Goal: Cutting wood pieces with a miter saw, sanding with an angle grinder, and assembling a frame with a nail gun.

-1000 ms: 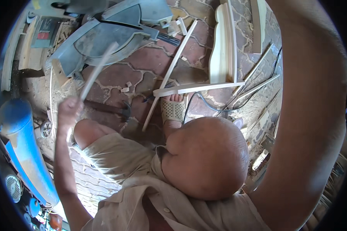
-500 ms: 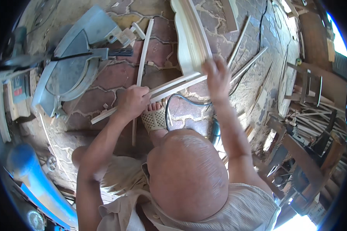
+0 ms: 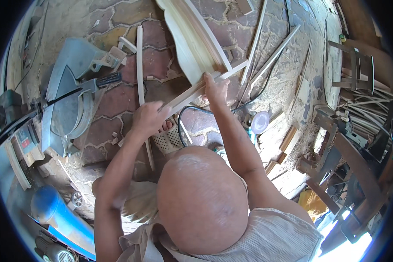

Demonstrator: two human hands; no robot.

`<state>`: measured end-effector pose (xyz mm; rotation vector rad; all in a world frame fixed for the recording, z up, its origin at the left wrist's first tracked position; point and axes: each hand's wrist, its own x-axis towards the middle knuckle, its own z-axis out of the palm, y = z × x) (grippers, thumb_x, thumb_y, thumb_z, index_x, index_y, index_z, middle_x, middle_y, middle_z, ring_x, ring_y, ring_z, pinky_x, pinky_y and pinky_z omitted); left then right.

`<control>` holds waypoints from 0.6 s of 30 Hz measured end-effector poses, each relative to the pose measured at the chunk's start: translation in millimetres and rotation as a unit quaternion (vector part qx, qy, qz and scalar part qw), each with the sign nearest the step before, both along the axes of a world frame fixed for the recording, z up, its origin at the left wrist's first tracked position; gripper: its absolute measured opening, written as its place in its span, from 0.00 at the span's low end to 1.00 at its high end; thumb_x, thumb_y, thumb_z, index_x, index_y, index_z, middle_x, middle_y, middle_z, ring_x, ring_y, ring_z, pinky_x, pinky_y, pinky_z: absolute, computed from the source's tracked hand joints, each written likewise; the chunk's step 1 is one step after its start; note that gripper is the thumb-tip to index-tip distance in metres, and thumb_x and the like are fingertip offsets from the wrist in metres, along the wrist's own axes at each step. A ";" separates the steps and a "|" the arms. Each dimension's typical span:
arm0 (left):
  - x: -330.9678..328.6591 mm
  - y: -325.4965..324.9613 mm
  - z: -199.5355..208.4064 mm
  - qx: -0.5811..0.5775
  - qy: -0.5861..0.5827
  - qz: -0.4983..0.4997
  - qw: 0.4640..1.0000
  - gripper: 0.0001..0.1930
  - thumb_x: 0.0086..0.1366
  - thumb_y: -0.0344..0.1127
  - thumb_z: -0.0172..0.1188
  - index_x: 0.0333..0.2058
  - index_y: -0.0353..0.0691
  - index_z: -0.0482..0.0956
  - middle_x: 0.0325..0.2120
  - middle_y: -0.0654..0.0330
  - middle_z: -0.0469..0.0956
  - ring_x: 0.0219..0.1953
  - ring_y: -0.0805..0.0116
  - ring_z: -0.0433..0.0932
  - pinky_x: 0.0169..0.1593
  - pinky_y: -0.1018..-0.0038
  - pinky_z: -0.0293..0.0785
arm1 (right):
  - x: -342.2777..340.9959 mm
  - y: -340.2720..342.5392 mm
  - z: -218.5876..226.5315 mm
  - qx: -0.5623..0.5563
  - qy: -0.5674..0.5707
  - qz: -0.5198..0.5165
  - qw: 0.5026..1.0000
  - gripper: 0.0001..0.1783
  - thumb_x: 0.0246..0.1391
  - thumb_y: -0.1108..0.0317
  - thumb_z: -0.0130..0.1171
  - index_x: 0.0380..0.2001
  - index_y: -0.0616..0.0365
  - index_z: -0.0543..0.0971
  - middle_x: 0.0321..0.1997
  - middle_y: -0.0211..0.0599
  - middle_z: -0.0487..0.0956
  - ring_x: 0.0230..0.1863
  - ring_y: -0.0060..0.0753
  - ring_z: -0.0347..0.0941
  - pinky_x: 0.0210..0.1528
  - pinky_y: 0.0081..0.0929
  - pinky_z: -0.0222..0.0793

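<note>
Pale wooden strips (image 3: pixel 185 98) lie side by side, slanting up to the right between my hands. My left hand (image 3: pixel 148 118) is closed around their lower left part. Farther along, my right hand (image 3: pixel 216 91) grips them, thumb on top, and a strip end sticks out beyond it. Just past that hand is a long pale wooden panel (image 3: pixel 190 43) with one wavy edge and one straight edge; whether it touches the strips I cannot tell. A thin upright strip (image 3: pixel 140 65) lies on the floor beyond my left hand, partly passing beneath my arm. My sandalled foot (image 3: pixel 167 139) is below the strips.
A grey mitre saw (image 3: pixel 67 105) stands on the paved floor (image 3: pixel 157 56) at left, with a blue cylinder (image 3: pixel 52 207) nearer. A black cable (image 3: pixel 182 124) loops by my foot. Loose strips (image 3: pixel 275 56) lie at right, and a wood pile (image 3: pixel 367 111) sits farther right.
My right hand has come off the far end and now grips the strips farther in. The gap between the strips has closed. The whole view has shifted a little.
</note>
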<state>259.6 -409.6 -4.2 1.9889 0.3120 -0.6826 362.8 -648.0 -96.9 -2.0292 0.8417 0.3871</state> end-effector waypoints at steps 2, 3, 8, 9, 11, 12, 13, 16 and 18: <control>-14.6 15.2 8.0 0.004 0.025 -0.018 1.000 0.19 0.66 0.45 0.60 0.27 0.31 0.78 0.24 0.45 0.82 0.29 0.45 0.83 0.36 0.55 0.79 | -0.9 7.2 6.0 -0.043 0.038 0.025 0.998 0.50 0.53 0.40 0.66 0.60 0.74 0.60 0.53 0.75 0.77 0.59 0.70 0.75 0.64 0.51 0.69; -21.7 19.9 7.1 0.075 -0.008 -0.096 0.992 0.18 0.65 0.45 0.62 0.31 0.32 0.79 0.28 0.46 0.83 0.33 0.44 0.83 0.39 0.55 0.79 | -1.5 4.4 0.5 -0.043 0.041 0.022 0.998 0.50 0.53 0.40 0.66 0.60 0.74 0.60 0.53 0.75 0.77 0.59 0.70 0.75 0.64 0.51 0.69; -26.3 6.2 -17.3 0.230 -0.059 -0.204 0.950 0.16 0.61 0.42 0.66 0.39 0.34 0.78 0.37 0.43 0.83 0.44 0.43 0.82 0.47 0.51 0.78 | 1.5 7.4 -10.6 -0.041 -0.021 -0.016 0.999 0.44 0.55 0.47 0.66 0.56 0.73 0.60 0.45 0.63 0.77 0.33 0.51 0.82 0.23 0.39 0.82; -26.9 5.6 -24.2 0.222 -0.096 -0.201 0.949 0.17 0.59 0.42 0.67 0.37 0.33 0.77 0.34 0.42 0.82 0.41 0.41 0.82 0.45 0.49 0.78 | 2.4 8.6 -9.5 -0.039 -0.024 -0.014 0.999 0.44 0.55 0.47 0.66 0.56 0.73 0.60 0.45 0.63 0.77 0.33 0.51 0.82 0.23 0.39 0.82; -27.7 4.4 -30.2 0.214 -0.136 -0.200 0.946 0.17 0.56 0.42 0.68 0.35 0.33 0.77 0.30 0.40 0.82 0.38 0.39 0.82 0.44 0.47 0.78 | 2.9 11.7 -6.7 -0.042 -0.050 -0.031 0.997 0.42 0.54 0.48 0.67 0.56 0.70 0.61 0.43 0.58 0.78 0.32 0.47 0.82 0.22 0.39 0.82; -29.1 2.9 -32.4 0.206 -0.144 -0.196 0.948 0.17 0.56 0.41 0.68 0.35 0.34 0.76 0.30 0.41 0.81 0.38 0.39 0.82 0.44 0.47 0.78 | 0.3 9.0 -2.9 -0.041 -0.054 -0.032 0.997 0.42 0.54 0.48 0.67 0.56 0.70 0.61 0.43 0.58 0.78 0.32 0.47 0.82 0.22 0.39 0.82; -34.0 8.4 -33.0 0.204 -0.147 -0.186 0.950 0.16 0.55 0.40 0.69 0.34 0.34 0.76 0.29 0.41 0.81 0.38 0.39 0.82 0.43 0.48 0.78 | -3.4 18.8 14.6 0.031 -0.016 -0.052 0.998 0.45 0.53 0.47 0.68 0.61 0.68 0.59 0.46 0.59 0.79 0.38 0.51 0.83 0.28 0.44 0.82; -36.7 2.1 -24.8 0.208 -0.172 -0.193 0.943 0.13 0.55 0.34 0.65 0.37 0.33 0.77 0.31 0.44 0.83 0.38 0.42 0.83 0.45 0.51 0.80 | 0.5 12.4 27.0 0.103 0.000 -0.095 0.990 0.45 0.50 0.50 0.72 0.62 0.63 0.63 0.43 0.51 0.81 0.36 0.44 0.84 0.19 0.39 0.78; -37.1 -8.5 -0.9 0.206 -0.129 -0.200 0.949 0.13 0.55 0.34 0.65 0.37 0.33 0.77 0.32 0.43 0.83 0.39 0.43 0.83 0.45 0.51 0.80 | -8.3 3.9 30.7 0.229 0.028 -0.100 0.968 0.32 0.53 0.53 0.70 0.53 0.62 0.72 0.38 0.45 0.81 0.33 0.41 0.83 0.23 0.39 0.80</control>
